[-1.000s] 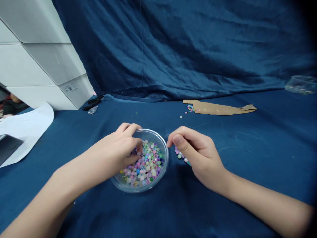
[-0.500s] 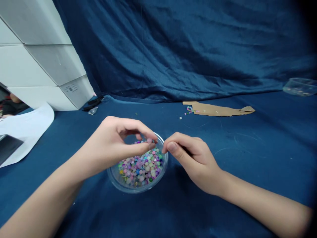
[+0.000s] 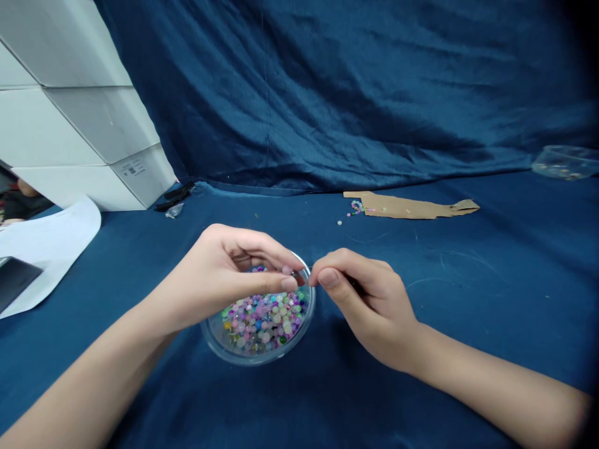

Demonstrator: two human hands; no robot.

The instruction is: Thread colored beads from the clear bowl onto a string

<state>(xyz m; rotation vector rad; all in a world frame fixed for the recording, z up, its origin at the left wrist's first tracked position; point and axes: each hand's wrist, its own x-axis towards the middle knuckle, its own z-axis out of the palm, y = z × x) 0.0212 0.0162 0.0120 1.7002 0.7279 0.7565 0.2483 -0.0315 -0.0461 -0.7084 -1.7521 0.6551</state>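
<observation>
Over the round clear plastic bowl (image 3: 210, 340) of mixed coloured beads (image 3: 266, 321), my left hand (image 3: 234, 268) is closed in a pinch. A pale pink bead (image 3: 287, 270) shows between its thumb and fingers, with a darker small bit beside it that I cannot make out. My right hand (image 3: 360, 293) is just right of the bowl's rim, thumb pressed on the curled index finger. It seems to grip a thin thread, barely visible toward the left fingertips. Only a narrow gap parts the two hands.
A torn brown cardboard strip (image 3: 407, 207) with strung beads (image 3: 356, 206) at its left end lies behind. Thin clear strands lie on the blue cloth. White boxes (image 3: 84, 131), paper (image 3: 70, 240) and a black item (image 3: 175, 198) are at left; another clear container (image 3: 564, 163) sits far right.
My left fingertips have shifted slightly right, nearer my right hand, and the pink bead has moved with them. My right hand is almost where it was.
</observation>
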